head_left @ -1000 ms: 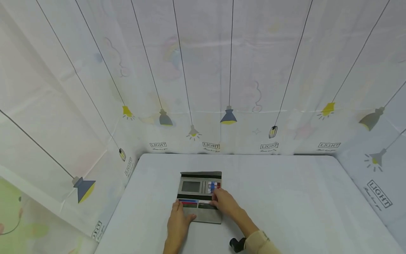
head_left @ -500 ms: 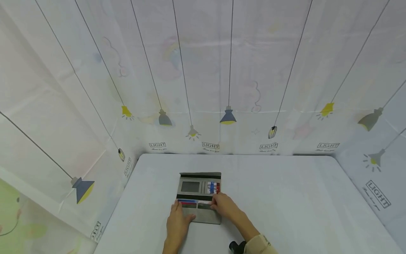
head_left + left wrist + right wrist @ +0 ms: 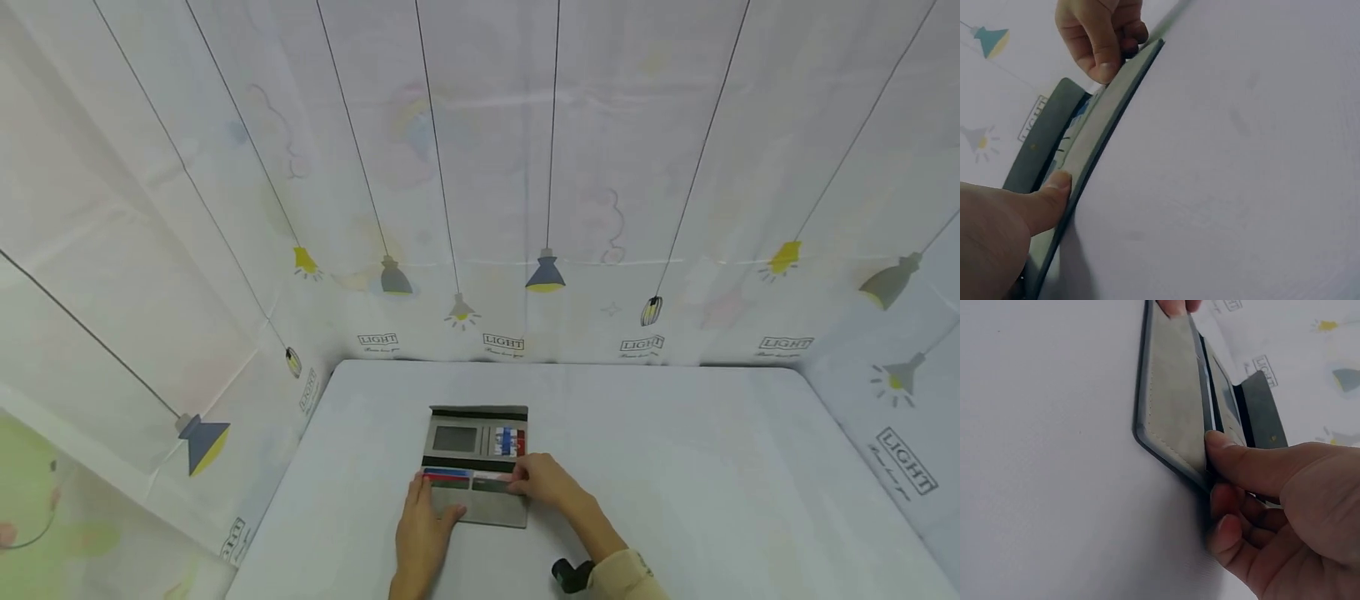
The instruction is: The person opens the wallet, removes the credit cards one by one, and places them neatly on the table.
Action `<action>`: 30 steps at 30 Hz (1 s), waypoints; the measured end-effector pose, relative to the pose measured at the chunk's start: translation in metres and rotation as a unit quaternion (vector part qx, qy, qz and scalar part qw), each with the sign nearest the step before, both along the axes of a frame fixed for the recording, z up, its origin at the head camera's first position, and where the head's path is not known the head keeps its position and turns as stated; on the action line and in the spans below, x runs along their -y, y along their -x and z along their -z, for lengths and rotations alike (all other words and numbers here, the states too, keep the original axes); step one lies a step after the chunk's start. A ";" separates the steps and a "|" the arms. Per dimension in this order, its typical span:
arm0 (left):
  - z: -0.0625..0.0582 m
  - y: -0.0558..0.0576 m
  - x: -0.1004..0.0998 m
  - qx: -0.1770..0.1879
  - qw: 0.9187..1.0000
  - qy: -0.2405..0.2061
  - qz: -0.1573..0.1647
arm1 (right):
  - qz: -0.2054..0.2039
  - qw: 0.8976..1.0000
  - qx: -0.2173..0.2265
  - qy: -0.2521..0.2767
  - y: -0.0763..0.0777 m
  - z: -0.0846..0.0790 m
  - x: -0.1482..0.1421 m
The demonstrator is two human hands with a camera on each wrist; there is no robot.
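A grey long wallet [image 3: 491, 507] lies unfolded on the white table, its upper panel holding a dark window and a red, blue and white card [image 3: 507, 442]. In the lower pockets, blue and red card edges [image 3: 447, 475] show at left and a pale card edge [image 3: 489, 477] at right. My left hand [image 3: 422, 533] rests over the lower left corner, fingers extended along the side and thumb pressing the near panel. My right hand [image 3: 546, 482] pinches the right side at the pocket opening, thumb on top [image 3: 1225, 447], other fingers curled beside the edge; whether it also pinches the pale card I cannot tell.
A small black object [image 3: 572, 575] sits by the right sleeve [image 3: 622, 575]. The white table [image 3: 675, 467] ends at a wall sheet [image 3: 600, 167] printed with hanging lamps, which also closes off both sides. The wallet's flap [image 3: 1263, 412] stands raised at its far side.
My right hand has slid slightly down along the wallet's right side, from the upper card toward the lower pocket. My left hand stays in place. The head view has shifted slightly.
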State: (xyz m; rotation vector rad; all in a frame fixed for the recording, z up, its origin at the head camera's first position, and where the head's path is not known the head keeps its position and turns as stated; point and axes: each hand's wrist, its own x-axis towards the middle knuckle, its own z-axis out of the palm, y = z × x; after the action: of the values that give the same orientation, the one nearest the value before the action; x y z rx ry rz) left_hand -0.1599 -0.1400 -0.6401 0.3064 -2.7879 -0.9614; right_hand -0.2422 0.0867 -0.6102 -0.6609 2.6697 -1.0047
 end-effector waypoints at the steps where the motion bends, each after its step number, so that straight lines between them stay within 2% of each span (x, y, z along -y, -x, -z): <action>1: 0.001 -0.001 0.000 0.001 1.000 -0.002 0.000 | 0.001 1.000 0.010 0.006 0.001 0.000 -0.003; 8: 0.008 -0.004 -0.002 -0.013 1.000 -0.004 -0.007 | 0.006 0.995 0.087 0.056 0.003 -0.002 -0.013; 12: 0.011 -0.005 -0.001 -0.016 1.000 -0.012 -0.003 | 0.007 0.992 0.104 0.069 0.002 0.000 -0.015; 21: 0.017 -0.009 0.009 -0.065 0.997 -0.047 0.005 | -0.021 0.996 0.064 0.062 0.000 -0.003 -0.013; 26: 0.017 -0.010 0.010 -0.064 0.997 -0.049 0.007 | -0.032 0.997 0.021 0.067 -0.005 -0.004 -0.014; 30: 0.017 -0.013 0.009 -0.054 0.997 -0.046 0.005 | -0.014 0.998 0.012 0.059 -0.009 -0.002 -0.010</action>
State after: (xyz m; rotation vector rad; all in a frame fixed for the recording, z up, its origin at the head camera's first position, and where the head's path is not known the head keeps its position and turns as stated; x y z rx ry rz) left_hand -0.1468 -0.1491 -0.6571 0.2455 -2.6564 -1.0778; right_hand -0.2331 0.0971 -0.6081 -0.7039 2.5891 -1.1627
